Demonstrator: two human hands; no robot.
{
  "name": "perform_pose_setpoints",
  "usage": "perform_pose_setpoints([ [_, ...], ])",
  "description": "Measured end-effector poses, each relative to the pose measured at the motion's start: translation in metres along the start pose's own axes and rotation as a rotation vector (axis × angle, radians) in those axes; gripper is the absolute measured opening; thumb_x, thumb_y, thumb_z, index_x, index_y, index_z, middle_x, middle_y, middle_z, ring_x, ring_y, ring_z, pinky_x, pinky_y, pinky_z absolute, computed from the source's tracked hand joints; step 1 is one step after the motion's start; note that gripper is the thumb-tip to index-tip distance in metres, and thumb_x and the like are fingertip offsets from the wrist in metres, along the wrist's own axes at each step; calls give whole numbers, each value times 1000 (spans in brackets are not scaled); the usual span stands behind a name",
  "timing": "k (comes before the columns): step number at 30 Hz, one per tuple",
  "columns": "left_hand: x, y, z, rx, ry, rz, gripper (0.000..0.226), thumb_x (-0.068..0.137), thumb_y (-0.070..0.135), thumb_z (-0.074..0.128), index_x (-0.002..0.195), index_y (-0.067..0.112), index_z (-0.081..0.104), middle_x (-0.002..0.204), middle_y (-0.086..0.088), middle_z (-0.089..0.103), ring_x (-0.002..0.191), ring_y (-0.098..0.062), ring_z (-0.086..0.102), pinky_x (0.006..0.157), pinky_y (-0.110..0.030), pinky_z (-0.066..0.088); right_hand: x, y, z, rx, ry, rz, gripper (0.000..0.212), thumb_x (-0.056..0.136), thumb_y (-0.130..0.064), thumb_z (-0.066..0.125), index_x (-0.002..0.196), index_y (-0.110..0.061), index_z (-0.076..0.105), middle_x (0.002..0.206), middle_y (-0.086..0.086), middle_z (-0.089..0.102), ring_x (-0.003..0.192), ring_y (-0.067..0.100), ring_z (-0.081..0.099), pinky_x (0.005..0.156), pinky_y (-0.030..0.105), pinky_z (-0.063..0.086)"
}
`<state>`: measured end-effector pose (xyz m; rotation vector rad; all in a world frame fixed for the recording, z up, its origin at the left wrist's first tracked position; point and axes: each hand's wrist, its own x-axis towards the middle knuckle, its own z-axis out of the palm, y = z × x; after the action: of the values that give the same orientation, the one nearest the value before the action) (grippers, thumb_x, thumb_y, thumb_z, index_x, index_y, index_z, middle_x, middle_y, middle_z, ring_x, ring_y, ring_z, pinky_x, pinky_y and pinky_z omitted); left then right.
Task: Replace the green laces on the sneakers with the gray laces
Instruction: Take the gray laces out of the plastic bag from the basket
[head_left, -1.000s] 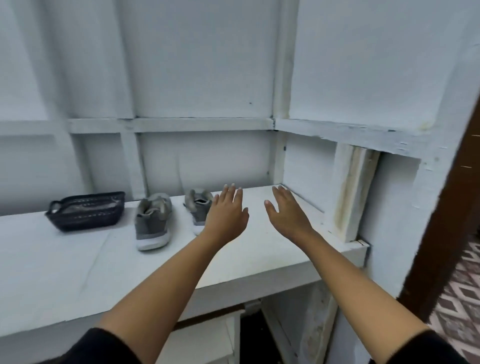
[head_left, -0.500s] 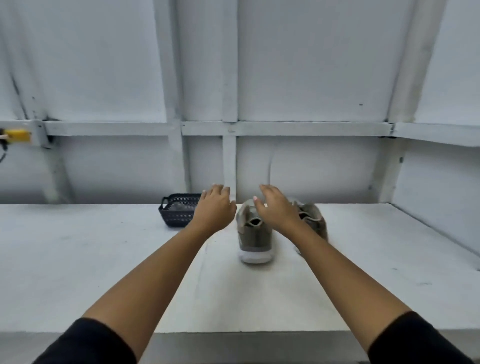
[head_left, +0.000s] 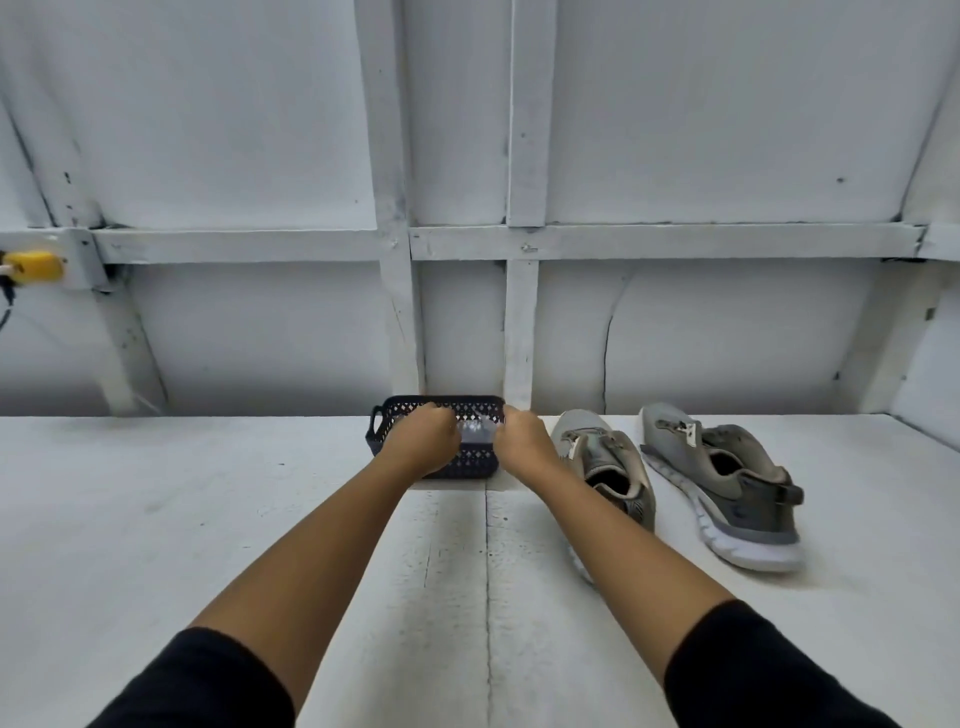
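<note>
White counter (head_left: 208, 519): sneakers (head_left: 727, 483) point toe-first wallward; left hand (head_left: 423, 441), right hand (head_left: 522, 444) grip packet (head_left: 475, 431).

Your two sneakers sit on the tabletop (head_left: 208, 519) just right of the basket (head_left: 441, 401), both gray with white soles, toes toward the wall and heels toward you. The left sneaker (head_left: 605, 462) stands upright with its tongue pulled up, its near side hidden behind your right forearm. The right sneaker (head_left: 727, 483) lies beside it, apart and tipped over so its white sole shows along the left edge. Laces on either sneaker can't be made out, and only a pale, shiny packet (head_left: 475, 431) shows in the basket, its contents unclear.
</note>
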<state>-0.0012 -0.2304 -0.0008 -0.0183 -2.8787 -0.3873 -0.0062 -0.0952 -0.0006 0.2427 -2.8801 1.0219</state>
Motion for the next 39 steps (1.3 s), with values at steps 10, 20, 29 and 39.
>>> perform_pose_setpoints([
  [10,51,14,22,-103,-170,-69,24,88,5,44,91,-12,61,82,-22,62,66,-26,50,57,-33,38,18,20,24,223,-76,216,28,92,-3,39,109,-6,61,101,13,62,81,23,46,56,24,33],
  [20,96,27,47,-321,-340,-281,27,87,13,53,61,5,53,62,-8,57,66,-25,57,66,-30,48,30,24,29,283,-8,249,30,99,-27,44,91,-8,65,86,11,61,75,22,46,44,21,25],
  [29,107,22,54,-609,-359,-494,29,83,-6,57,54,0,54,43,-10,54,47,-21,51,54,-27,48,31,27,33,366,7,278,32,99,-27,45,93,-5,66,91,13,65,76,20,48,61,22,30],
  [39,95,1,22,-739,-337,-499,25,92,2,49,68,0,58,59,-11,64,50,-17,64,55,-30,55,34,26,39,444,34,403,22,93,-11,50,99,0,68,91,10,66,78,24,60,64,24,43],
])
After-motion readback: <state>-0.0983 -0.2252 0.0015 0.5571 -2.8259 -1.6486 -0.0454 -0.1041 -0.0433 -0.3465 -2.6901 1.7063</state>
